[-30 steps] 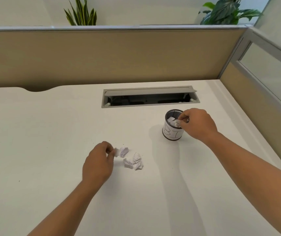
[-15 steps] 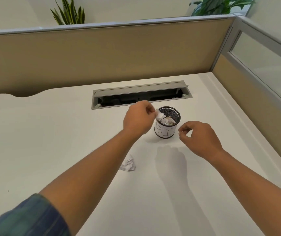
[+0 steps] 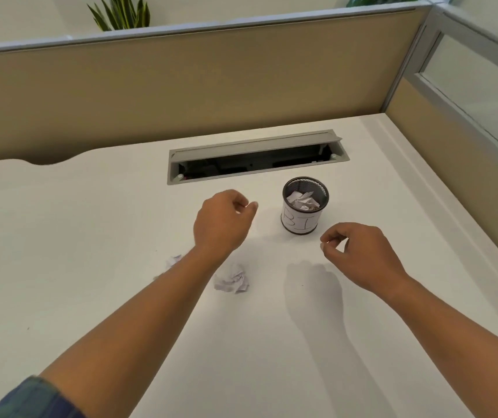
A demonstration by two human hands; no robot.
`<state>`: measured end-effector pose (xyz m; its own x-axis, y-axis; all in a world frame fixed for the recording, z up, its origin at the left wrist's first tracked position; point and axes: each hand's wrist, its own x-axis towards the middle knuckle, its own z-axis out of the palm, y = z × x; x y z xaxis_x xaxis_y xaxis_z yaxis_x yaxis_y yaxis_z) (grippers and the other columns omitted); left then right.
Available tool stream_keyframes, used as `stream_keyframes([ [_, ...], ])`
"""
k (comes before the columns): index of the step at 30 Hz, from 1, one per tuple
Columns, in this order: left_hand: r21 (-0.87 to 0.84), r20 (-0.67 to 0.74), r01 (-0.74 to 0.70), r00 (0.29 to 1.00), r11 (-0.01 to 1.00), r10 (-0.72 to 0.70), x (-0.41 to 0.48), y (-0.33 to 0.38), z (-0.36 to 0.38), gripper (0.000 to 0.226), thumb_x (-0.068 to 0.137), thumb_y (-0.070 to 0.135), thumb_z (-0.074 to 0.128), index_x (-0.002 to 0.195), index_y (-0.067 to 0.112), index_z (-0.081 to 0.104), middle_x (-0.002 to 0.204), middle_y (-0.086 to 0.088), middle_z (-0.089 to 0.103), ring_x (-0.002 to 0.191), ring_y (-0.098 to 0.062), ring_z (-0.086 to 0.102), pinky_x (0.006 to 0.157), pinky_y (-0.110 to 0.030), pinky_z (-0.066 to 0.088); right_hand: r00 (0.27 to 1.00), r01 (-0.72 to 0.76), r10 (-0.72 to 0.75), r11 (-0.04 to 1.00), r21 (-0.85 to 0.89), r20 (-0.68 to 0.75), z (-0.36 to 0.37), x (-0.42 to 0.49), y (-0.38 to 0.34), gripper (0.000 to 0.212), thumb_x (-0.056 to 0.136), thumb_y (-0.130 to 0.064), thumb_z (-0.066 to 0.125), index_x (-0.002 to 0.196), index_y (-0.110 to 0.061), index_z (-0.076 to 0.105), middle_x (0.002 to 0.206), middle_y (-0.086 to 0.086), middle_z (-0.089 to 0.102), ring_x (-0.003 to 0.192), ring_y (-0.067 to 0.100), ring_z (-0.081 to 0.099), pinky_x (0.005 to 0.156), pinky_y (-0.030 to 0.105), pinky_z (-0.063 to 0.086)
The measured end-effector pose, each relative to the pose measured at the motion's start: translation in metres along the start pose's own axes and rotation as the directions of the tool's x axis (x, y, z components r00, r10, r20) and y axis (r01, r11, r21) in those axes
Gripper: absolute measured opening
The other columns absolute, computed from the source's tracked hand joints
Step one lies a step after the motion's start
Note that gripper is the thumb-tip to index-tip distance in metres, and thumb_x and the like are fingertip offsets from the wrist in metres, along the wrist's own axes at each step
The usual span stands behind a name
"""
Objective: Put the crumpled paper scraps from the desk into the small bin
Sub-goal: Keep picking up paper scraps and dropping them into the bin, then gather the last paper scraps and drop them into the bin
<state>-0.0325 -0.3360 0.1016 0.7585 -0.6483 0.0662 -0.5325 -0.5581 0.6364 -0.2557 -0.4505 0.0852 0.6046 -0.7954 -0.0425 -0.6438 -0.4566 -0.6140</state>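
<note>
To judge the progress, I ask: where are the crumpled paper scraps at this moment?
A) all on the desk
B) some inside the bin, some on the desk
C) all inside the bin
B: crumpled paper shows inside the small bin, while a scrap lies on the desk.

The left forearm (image 3: 151,312) is stretched forward, the left hand (image 3: 222,220) held palm-down, fingers (image 3: 238,201) loosely curled, nothing gripped; the right hand (image 3: 359,254) is held likewise, thumb near forefinger.
</note>
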Motion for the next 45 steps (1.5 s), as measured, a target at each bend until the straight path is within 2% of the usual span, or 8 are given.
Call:
stream_keyframes([
  [6, -0.065, -0.021, 0.136, 0.990, 0.989, -0.138, -0.049, -0.070, -0.034, 0.013, 0.083, 0.045, 0.066, 0.083, 0.032, 0.067, 0.074, 0.025, 0.062, 0.073, 0.005, 0.060, 0.059, -0.016, 0.039, 0.993, 0.046, -0.051, 0.998, 0.046, 0.104, 0.048, -0.010, -0.028, 0.008, 0.079, -0.029, 0.071, 0.083, -0.036, 0.069, 0.079, -0.021, 0.068, 0.064, -0.012, 0.054, 0.062, 0.019, 0.041],
  [10, -0.098, -0.032, 0.247, 0.967, 0.964, -0.251, -0.087, -0.110, -0.043, 0.013, 0.083, 0.043, 0.068, 0.082, 0.030, 0.068, 0.076, 0.024, 0.063, 0.074, 0.001, 0.061, 0.061, -0.017, 0.041, 0.973, 0.126, -0.120, 0.992, -0.017, 0.198, 0.078, -0.018, -0.049, 0.013, 0.079, -0.028, 0.072, 0.087, -0.037, 0.068, 0.085, -0.017, 0.068, 0.063, -0.003, 0.053, 0.069, 0.024, 0.046],
  [13, -0.130, -0.024, 0.326, 0.943, 0.936, -0.332, -0.109, -0.133, -0.047, 0.013, 0.083, 0.043, 0.068, 0.082, 0.030, 0.068, 0.079, 0.021, 0.067, 0.066, -0.003, 0.061, 0.059, -0.023, 0.043, 0.944, 0.227, -0.196, 0.970, -0.092, 0.265, 0.093, -0.022, -0.060, 0.016, 0.083, -0.027, 0.070, 0.096, -0.036, 0.068, 0.092, -0.015, 0.064, 0.081, 0.008, 0.055, 0.074, 0.030, 0.047],
  [18, -0.163, -0.037, 0.406, 0.908, 0.899, -0.417, -0.126, -0.157, -0.056, 0.010, 0.083, 0.042, 0.069, 0.082, 0.032, 0.067, 0.081, 0.021, 0.068, 0.061, -0.007, 0.061, 0.058, -0.025, 0.044, 0.898, 0.375, -0.296, 0.901, -0.217, 0.325, 0.107, -0.024, -0.073, 0.020, 0.088, -0.031, 0.064, 0.107, -0.034, 0.068, 0.098, -0.010, 0.060, 0.088, 0.017, 0.058, 0.068, 0.031, 0.045],
  [24, -0.130, -0.081, 0.378, 0.917, 0.917, -0.390, -0.112, -0.167, -0.068, 0.006, 0.085, 0.036, 0.066, 0.086, 0.031, 0.067, 0.083, 0.020, 0.068, 0.067, -0.008, 0.062, 0.059, -0.025, 0.043, 0.886, 0.405, -0.294, 0.868, -0.288, 0.359, 0.114, -0.024, -0.072, 0.020, 0.091, -0.035, 0.058, 0.107, -0.034, 0.069, 0.098, -0.009, 0.060, 0.089, 0.018, 0.060, 0.064, 0.029, 0.044],
  [32, 0.038, -0.080, 0.302, 0.951, 0.952, -0.299, -0.082, -0.174, -0.058, 0.021, 0.091, 0.029, 0.062, 0.110, 0.027, 0.069, 0.104, 0.013, 0.065, 0.100, -0.012, 0.059, 0.074, -0.026, 0.040, 0.875, 0.439, -0.317, 0.838, -0.325, 0.366, 0.113, -0.035, -0.068, 0.018, 0.093, -0.034, 0.055, 0.098, -0.030, 0.072, 0.100, -0.009, 0.058, 0.088, 0.018, 0.059, 0.063, 0.031, 0.046],
  [39, 0.138, -0.014, 0.359, 0.933, 0.923, -0.360, -0.077, -0.173, -0.056, 0.016, 0.090, 0.026, 0.061, 0.100, 0.026, 0.074, 0.102, 0.007, 0.071, 0.091, -0.019, 0.064, 0.067, -0.027, 0.041, 0.889, 0.397, -0.257, 0.844, -0.361, 0.378, 0.114, -0.046, -0.070, 0.018, 0.095, -0.037, 0.052, 0.092, -0.028, 0.068, 0.101, -0.009, 0.062, 0.093, 0.018, 0.059, 0.066, 0.031, 0.046],
  [45, 0.167, 0.009, 0.353, 0.933, 0.921, -0.359, -0.079, -0.169, -0.060, 0.009, 0.086, 0.033, 0.066, 0.087, 0.026, 0.070, 0.096, 0.006, 0.065, 0.081, -0.019, 0.060, 0.063, -0.027, 0.041, 0.929, 0.152, -0.069, 0.967, -0.204, 0.364, 0.115, -0.047, -0.066, 0.017, 0.083, -0.031, 0.068, 0.099, -0.031, 0.061, 0.090, -0.015, 0.061, 0.086, 0.014, 0.059, 0.071, 0.030, 0.049],
])
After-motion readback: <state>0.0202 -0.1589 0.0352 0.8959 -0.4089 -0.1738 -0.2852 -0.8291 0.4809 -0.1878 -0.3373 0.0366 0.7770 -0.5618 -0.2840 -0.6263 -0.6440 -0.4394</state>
